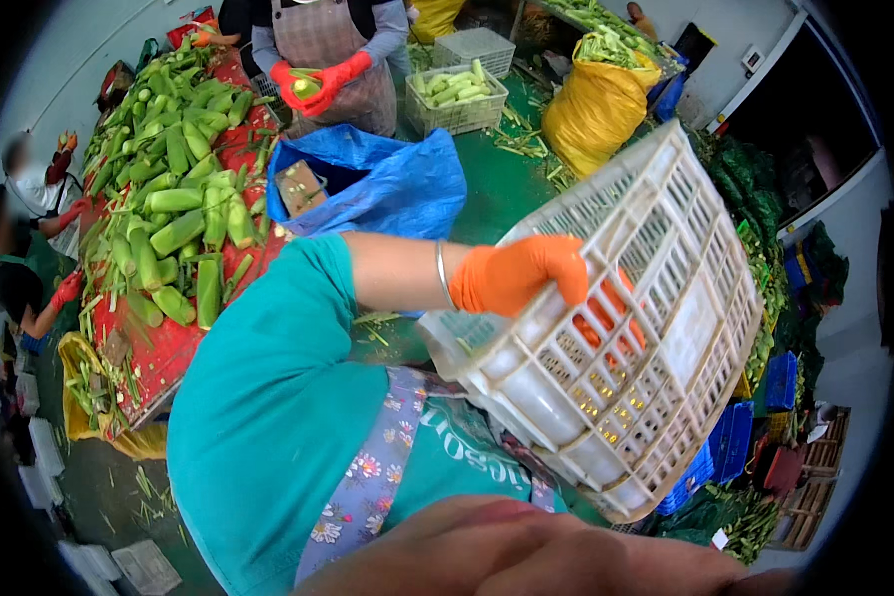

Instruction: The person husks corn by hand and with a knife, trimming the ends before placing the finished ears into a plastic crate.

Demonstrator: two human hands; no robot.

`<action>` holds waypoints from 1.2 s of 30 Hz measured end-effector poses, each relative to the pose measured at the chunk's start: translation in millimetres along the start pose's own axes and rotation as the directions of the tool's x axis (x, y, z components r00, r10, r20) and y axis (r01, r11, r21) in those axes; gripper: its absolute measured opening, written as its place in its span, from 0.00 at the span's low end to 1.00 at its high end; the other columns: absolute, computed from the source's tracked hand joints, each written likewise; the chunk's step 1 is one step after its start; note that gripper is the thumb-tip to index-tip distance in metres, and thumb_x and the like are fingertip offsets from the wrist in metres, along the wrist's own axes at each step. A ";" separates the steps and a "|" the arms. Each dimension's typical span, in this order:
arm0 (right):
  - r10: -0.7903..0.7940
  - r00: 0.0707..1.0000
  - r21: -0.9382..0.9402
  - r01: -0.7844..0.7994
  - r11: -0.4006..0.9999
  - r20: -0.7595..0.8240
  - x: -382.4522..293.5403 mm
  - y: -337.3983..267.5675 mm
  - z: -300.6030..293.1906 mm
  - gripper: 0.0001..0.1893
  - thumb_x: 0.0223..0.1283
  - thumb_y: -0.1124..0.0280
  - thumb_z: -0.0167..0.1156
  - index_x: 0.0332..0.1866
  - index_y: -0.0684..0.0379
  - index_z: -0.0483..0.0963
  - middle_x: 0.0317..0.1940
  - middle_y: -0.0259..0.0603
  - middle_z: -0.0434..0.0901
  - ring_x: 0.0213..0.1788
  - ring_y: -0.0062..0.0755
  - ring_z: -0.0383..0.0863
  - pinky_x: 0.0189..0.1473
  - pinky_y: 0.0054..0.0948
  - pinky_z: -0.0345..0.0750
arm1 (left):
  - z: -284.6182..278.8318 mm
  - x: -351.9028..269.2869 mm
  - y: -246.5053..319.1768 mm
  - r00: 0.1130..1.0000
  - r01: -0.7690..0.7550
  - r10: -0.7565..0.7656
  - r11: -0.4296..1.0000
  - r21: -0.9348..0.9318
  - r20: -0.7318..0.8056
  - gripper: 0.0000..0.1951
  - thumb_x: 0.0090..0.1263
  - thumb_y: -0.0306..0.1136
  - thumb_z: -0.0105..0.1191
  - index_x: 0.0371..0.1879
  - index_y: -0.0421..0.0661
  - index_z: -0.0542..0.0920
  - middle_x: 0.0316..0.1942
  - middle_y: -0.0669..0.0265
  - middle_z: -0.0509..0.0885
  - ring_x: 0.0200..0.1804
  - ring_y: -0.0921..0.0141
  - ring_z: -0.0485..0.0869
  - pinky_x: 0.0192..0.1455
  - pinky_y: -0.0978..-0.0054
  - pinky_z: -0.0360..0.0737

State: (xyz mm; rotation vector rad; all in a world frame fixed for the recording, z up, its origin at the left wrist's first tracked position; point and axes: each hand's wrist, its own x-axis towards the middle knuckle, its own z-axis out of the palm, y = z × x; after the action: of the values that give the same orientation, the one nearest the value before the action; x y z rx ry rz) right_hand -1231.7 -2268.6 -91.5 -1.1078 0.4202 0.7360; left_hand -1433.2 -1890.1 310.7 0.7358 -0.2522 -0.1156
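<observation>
My left hand (525, 274), in an orange rubber glove, grips the upper rim of a white plastic lattice crate (685, 313). The crate is tilted up in front of my torso, its slotted outer face toward the view. Through the slots shows more orange glove (603, 316); whether it is the fingers of my left hand or my right hand, I cannot tell. My right arm is hidden behind the crate. Beyond my left arm, a red table (156, 357) carries a heap of what look like corn ears in green husks (182, 201).
A blue woven bag (410, 179) with a block in its mouth stands near my arm. Across from me, a person in red gloves (328, 82) holds a green piece. Behind are a crate of pale green pieces (454, 97) and a full yellow sack (600, 104). Trimmings litter the green floor.
</observation>
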 end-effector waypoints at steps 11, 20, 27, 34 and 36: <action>0.041 0.992 -0.053 -0.035 0.998 0.118 176.8 -139.0 115.5 0.15 0.64 0.52 0.57 0.45 0.51 0.77 0.39 0.38 0.80 0.39 0.39 0.81 0.33 0.38 0.78 | -89.1 123.8 105.3 0.959 -0.192 0.239 0.943 -0.272 0.152 0.36 0.54 0.29 0.52 0.66 0.27 0.68 0.64 0.35 0.73 0.62 0.45 0.78 0.69 0.51 0.72; -0.048 0.996 -0.105 0.056 0.993 0.074 341.7 -266.8 209.0 0.15 0.65 0.52 0.56 0.45 0.52 0.77 0.40 0.38 0.80 0.40 0.39 0.81 0.33 0.38 0.79 | -293.7 274.8 155.4 0.966 -0.256 0.257 0.957 -0.137 -0.013 0.34 0.55 0.29 0.51 0.65 0.28 0.69 0.63 0.38 0.75 0.61 0.47 0.78 0.69 0.52 0.72; -0.169 0.984 -0.126 0.175 0.976 0.057 445.8 -387.5 274.4 0.16 0.65 0.52 0.55 0.46 0.52 0.77 0.42 0.38 0.81 0.41 0.39 0.81 0.34 0.38 0.79 | -412.2 384.3 183.4 0.963 -0.257 0.244 0.959 -0.120 -0.113 0.33 0.56 0.30 0.51 0.64 0.29 0.70 0.62 0.40 0.76 0.61 0.48 0.79 0.69 0.53 0.72; -0.225 0.965 -0.130 0.242 0.962 0.131 583.2 -492.5 365.7 0.16 0.66 0.52 0.54 0.47 0.52 0.77 0.43 0.39 0.81 0.42 0.39 0.81 0.34 0.39 0.79 | -506.5 465.2 265.3 0.935 -0.337 0.317 0.934 -0.118 -0.160 0.32 0.57 0.30 0.50 0.64 0.30 0.71 0.62 0.42 0.77 0.60 0.50 0.80 0.68 0.54 0.73; -0.228 0.959 -0.127 0.251 0.960 0.169 621.5 -519.6 396.4 0.16 0.66 0.52 0.54 0.47 0.52 0.78 0.43 0.39 0.81 0.42 0.39 0.82 0.35 0.39 0.80 | -519.3 479.5 296.4 0.925 -0.364 0.348 0.926 -0.097 -0.154 0.31 0.57 0.30 0.50 0.63 0.30 0.71 0.62 0.43 0.77 0.60 0.50 0.80 0.68 0.54 0.73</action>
State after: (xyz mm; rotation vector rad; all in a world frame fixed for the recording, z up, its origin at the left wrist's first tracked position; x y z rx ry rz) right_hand -446.4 -1836.4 7.9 -1.2073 0.0981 0.6387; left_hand -827.6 -1427.1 230.5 0.5610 -0.2447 0.2632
